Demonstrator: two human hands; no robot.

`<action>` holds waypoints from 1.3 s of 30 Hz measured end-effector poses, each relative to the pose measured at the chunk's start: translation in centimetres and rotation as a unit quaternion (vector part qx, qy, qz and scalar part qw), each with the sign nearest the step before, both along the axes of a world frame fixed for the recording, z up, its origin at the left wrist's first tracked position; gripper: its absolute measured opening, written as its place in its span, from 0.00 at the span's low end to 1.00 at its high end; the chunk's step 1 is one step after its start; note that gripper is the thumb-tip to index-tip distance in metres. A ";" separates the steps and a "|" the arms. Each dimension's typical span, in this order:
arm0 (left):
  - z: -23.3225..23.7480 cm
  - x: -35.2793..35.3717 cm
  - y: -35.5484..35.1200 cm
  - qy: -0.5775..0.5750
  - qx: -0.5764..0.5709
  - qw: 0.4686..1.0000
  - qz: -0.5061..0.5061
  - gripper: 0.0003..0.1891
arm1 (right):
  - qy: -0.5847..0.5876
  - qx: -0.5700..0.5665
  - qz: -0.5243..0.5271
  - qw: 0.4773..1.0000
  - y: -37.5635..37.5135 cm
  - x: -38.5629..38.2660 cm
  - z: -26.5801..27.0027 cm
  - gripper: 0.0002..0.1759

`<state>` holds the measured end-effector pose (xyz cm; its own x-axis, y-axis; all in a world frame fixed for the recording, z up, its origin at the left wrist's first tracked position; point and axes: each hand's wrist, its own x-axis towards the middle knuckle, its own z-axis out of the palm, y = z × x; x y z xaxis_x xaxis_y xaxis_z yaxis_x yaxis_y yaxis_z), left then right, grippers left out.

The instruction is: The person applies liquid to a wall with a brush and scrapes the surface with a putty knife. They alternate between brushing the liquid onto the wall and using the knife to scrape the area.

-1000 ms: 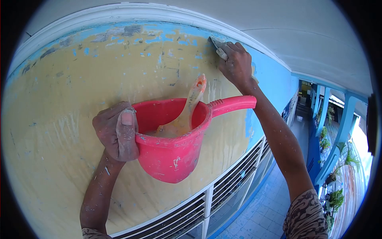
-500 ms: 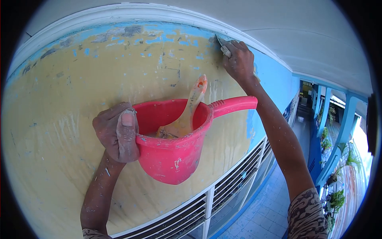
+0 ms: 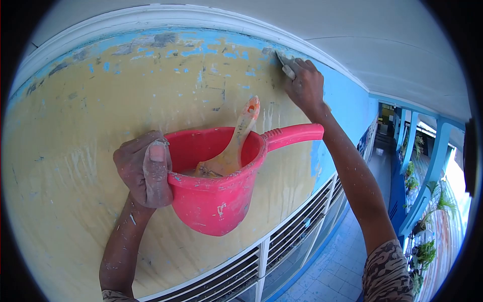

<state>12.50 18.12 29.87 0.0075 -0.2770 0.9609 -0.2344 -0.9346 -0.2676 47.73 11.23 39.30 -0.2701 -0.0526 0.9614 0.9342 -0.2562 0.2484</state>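
My left hand [image 3: 146, 168] grips the rim of a pink dipper [image 3: 216, 201], thumb on the near side. A paintbrush [image 3: 234, 146] with a pale, orange-tipped handle leans inside it, bristle end down. The dipper's handle [image 3: 297, 135] points right, near my right forearm. High on the wall, my right hand [image 3: 306, 83] is closed around a scraper [image 3: 283, 61], its dark blade at the patchy upper part of the wall [image 3: 126, 110]. That wall is tan, with blue and grey patches along the top.
White moulding [image 3: 201, 12] runs along the top of the wall, under a pale ceiling [image 3: 372, 45]. Below are louvred windows [image 3: 297, 236] with white frames. A tiled walkway [image 3: 322, 261] stretches away at the right, beside blue posts [image 3: 432, 171] and potted plants [image 3: 426, 251].
My right hand and the scraper have moved slightly down. My left hand and the dipper have shifted a little to the left.
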 end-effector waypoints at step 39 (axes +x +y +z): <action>0.7 -0.6 0.4 -0.003 0.019 0.999 -0.030 0.21 | -0.011 0.001 -0.015 1.000 0.3 -3.2 -0.5 0.26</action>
<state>11.93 18.54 30.54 -0.0150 -0.3135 0.9495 -0.2878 -0.9080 -0.3044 44.56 11.51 38.85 -0.2935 -0.0464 0.9548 0.9200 -0.2850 0.2689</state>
